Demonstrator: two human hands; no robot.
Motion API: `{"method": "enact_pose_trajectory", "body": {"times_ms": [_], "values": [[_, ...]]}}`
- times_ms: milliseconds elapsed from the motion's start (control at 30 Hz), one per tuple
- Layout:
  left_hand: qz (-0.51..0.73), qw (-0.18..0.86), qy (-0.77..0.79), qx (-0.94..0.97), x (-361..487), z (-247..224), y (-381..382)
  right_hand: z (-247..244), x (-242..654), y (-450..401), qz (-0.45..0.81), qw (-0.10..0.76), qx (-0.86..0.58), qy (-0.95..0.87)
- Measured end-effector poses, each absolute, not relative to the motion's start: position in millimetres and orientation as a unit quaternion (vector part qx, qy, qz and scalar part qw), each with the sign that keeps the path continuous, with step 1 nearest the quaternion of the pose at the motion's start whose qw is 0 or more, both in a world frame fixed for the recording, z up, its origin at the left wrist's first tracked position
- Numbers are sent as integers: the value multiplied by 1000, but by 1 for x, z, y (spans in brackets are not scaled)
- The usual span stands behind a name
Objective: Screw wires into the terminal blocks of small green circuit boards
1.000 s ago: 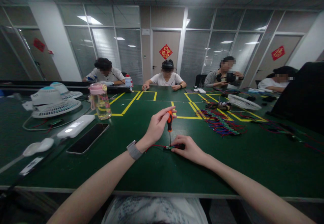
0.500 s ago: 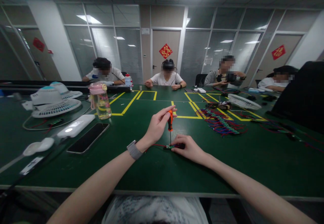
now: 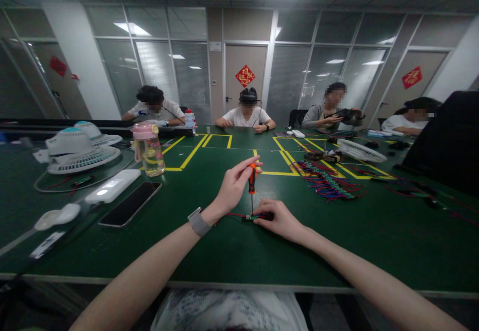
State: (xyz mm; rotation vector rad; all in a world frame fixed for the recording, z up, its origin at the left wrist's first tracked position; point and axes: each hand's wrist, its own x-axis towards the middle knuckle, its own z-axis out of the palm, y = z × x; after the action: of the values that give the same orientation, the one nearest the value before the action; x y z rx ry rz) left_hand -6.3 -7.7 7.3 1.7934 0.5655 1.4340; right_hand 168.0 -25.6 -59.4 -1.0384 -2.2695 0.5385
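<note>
My left hand (image 3: 235, 183), with a watch on the wrist, grips the orange and black handle of a screwdriver (image 3: 252, 180). The screwdriver stands upright, its thin shaft pointing down to a small green circuit board (image 3: 247, 217) on the green table. My right hand (image 3: 277, 218) pinches the board's right end with thumb and fingertips, partly hiding it. A red wire (image 3: 235, 214) runs out from the board's left side. Whether the tip sits in a screw is too small to tell.
Left of my hands are a smartphone (image 3: 130, 204), a white power strip (image 3: 113, 186), a pink-lidded bottle (image 3: 148, 151) and white fans (image 3: 80, 149). A row of wired circuit boards (image 3: 329, 180) lies to the right, near a dark monitor (image 3: 445, 146). Several people sit across the table.
My hands, the screwdriver and the board look almost the same as before. Across the table, the person on the right has lowered the dark object in their hands slightly.
</note>
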Motion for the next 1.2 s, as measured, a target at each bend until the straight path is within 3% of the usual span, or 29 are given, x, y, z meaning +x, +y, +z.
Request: {"method": "enact_pose_trajectory", "body": {"times_ms": [200,467,667,900,1067,1200], "values": [[578,282,248,724,-7,7,-8,-62,169,-24,200,294,-385,-851],[567,355,215,712,-5,9,-12,-61,169,-24,203,296,-383,-851],[594,228,251,730,-5,9,-13,-63,169,-23,203,298,-385,-850],[560,347,223,719,-5,11,-14,-60,168,-25,210,298,-383,-849],[589,234,252,731,-6,10,-13,-61,168,-25,200,295,-392,-848],[565,291,230,737,-6,10,-14,-60,168,-25,201,293,-390,-850]]}}
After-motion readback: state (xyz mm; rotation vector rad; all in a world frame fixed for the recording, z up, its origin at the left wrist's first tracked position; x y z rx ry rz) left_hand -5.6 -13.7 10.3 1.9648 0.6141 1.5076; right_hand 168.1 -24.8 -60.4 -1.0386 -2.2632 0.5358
